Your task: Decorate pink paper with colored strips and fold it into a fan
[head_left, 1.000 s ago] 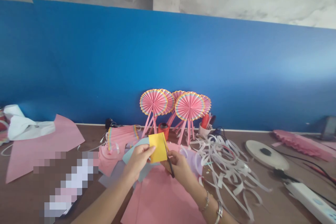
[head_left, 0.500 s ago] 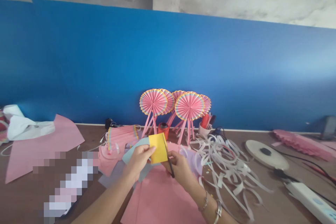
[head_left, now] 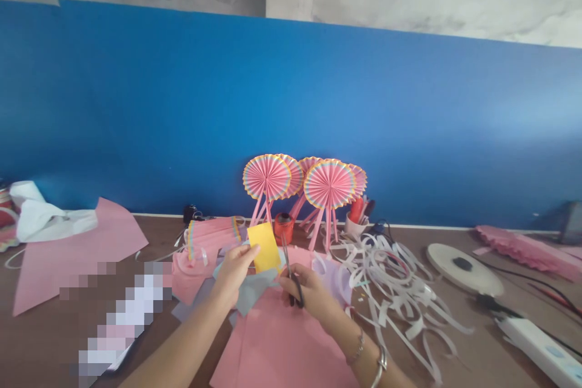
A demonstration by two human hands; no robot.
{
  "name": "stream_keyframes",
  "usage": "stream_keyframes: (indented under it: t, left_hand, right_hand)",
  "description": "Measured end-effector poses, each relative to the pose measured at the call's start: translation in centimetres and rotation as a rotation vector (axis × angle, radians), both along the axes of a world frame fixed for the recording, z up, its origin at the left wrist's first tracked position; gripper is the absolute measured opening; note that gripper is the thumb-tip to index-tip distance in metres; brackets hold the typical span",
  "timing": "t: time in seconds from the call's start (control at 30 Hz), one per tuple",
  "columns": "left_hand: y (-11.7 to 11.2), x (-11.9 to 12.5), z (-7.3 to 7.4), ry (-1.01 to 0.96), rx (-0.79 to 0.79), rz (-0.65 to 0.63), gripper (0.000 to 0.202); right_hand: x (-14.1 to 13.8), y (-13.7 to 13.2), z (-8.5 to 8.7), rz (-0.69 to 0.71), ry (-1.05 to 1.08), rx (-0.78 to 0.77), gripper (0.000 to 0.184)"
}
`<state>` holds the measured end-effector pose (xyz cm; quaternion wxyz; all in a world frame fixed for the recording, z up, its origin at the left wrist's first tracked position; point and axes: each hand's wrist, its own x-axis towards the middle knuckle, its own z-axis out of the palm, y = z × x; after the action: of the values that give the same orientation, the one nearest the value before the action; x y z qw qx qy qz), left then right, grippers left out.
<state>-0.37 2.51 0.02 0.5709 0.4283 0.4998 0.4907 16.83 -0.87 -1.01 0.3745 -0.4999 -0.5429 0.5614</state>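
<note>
My left hand (head_left: 234, 270) pinches a small yellow piece of paper (head_left: 264, 247) and holds it upright above the table. My right hand (head_left: 305, 294) grips black-handled scissors (head_left: 291, 276), whose blades point up just to the right of the yellow paper. Both hands hover over a large pink sheet (head_left: 282, 345) and a pale blue-grey sheet (head_left: 251, 294) lying under them.
Pink pleated paper fans (head_left: 297, 185) on sticks lean against the blue wall. White paper strips (head_left: 391, 285) litter the right. A round white disc (head_left: 464, 267), a power strip (head_left: 541, 348), a folded pink fan (head_left: 211, 236), a red tape roll (head_left: 284, 225) and a pink sheet (head_left: 68, 251) lie around.
The yellow paper has moved up and left, clear of the scissors. The scissors have dropped slightly and now stand apart from the paper's right edge.
</note>
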Motion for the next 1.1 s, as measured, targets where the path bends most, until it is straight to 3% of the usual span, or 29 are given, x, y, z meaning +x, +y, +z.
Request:
stream_keyframes:
  t: [0.33, 0.8, 1.1]
  left_hand:
    - [0.0, -0.5, 1.1, -0.161, -0.04, 0.026, 0.031]
    - [-0.5, 0.3, 1.4, -0.235, -0.107, 0.065, 0.014]
    - [-0.5, 0.3, 1.2, -0.258, -0.102, 0.049, 0.02]
  right_hand:
    - [-0.4, -0.5, -0.6, 0.123, -0.022, 0.003, 0.025]
    - [-0.3, -0.2, -1.5, 0.108, -0.02, 0.008, 0.032]
    - [-0.5, -0.4, -0.6, 0.088, -0.011, 0.023, 0.026]
